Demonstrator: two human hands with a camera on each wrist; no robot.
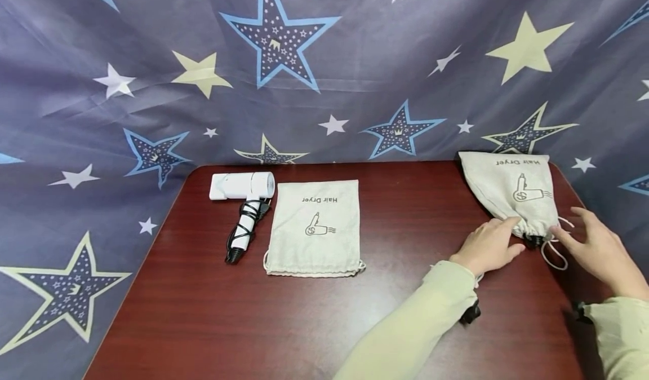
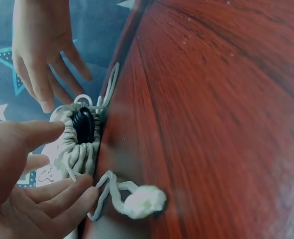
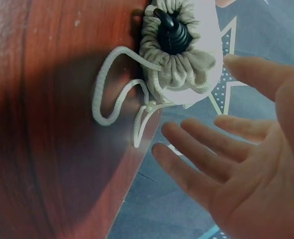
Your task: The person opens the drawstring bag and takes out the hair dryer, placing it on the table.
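Left hand (image 1: 487, 247), right hand (image 1: 603, 256) beside full drawstring bag (image 1: 507, 182), grips loosely apart, empty

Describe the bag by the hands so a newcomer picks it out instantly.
At the far right corner of the dark red table, just beyond the left hand and right hand, lies a cream drawstring bag. Unlike the flat matching bag to its left, its mouth is gathered around a black ridged tip.

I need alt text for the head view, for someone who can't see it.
A left hand and right hand flank a gathered drawstring bag on the right of a red-brown table. A flat matching bag and a cord-wrapped white hair dryer lie further left.
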